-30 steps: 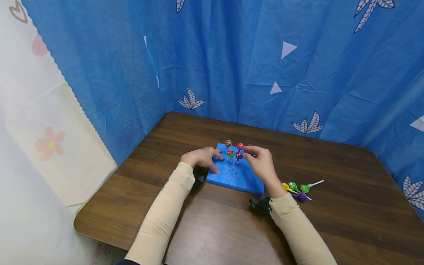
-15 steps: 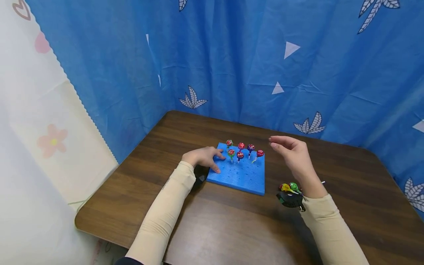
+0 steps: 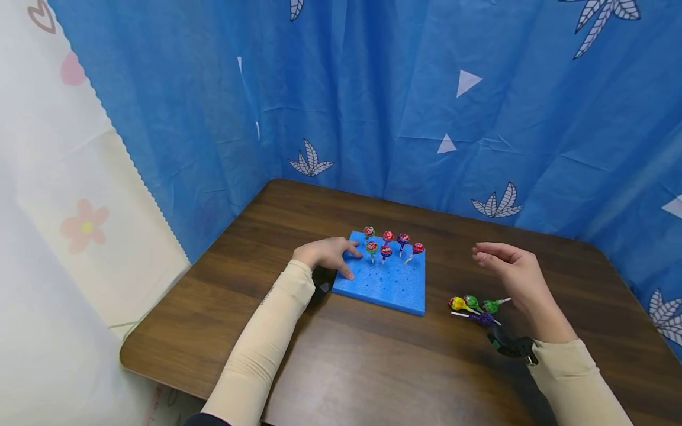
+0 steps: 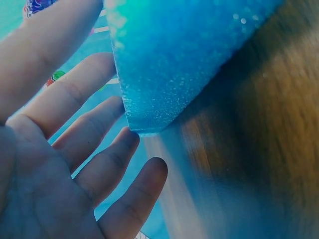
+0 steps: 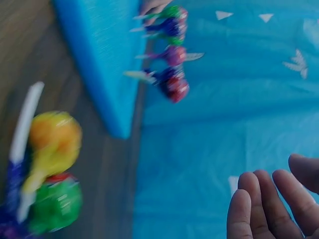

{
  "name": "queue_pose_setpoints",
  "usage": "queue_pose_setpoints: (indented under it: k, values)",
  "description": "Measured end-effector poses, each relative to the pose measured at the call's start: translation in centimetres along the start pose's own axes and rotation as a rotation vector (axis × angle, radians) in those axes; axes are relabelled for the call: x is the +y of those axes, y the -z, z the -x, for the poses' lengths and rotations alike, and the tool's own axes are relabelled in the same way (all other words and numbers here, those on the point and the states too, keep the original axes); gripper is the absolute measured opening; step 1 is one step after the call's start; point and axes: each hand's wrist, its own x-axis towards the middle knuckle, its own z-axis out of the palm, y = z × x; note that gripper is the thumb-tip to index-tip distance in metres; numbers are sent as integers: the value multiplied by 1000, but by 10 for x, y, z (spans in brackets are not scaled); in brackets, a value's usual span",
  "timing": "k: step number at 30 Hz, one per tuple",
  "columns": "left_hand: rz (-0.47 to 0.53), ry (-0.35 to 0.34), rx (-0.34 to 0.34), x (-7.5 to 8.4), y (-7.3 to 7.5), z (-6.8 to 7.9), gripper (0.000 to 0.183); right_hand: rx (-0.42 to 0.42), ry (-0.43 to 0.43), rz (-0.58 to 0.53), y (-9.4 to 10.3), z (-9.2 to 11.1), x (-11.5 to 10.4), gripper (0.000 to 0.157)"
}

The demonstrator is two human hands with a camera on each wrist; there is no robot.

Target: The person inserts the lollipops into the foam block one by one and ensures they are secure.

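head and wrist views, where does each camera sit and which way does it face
Head: on the head, looks forward and down at the flat blue foam board on the brown wooden table; left hand, right hand and beige sleeves show.
Left wrist: worn there, looks at the board's edge; left hand shows.
Right wrist: worn there, looks toward the blue fabric curtain; right hand partly shows.
Head and right wrist share the round yellow-wrapped lollipop.

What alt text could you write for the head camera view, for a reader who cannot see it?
Six lollipops stand in a blue board on a brown table, and a person's left hand rests at the board's left edge. The empty right hand hovers near loose lollipops lying right of the board. A blue curtain hangs behind.
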Motion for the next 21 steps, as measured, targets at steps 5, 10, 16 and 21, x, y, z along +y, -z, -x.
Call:
queue_pose_setpoints:
  k: [5,10,16,21]
  values:
    - [0,-2,-2,1,0,0,59,-58,-57,36,6,4,19,46]
    - [1,-7,-3,1,1,0,59,-84,-111,96,8,7,34,55]
    - [3,-9,0,1,1,-1,60,-93,-151,109,8,8,50,60]
    - [11,-5,-5,1,1,-1,59,-134,-143,152,5,9,60,54]
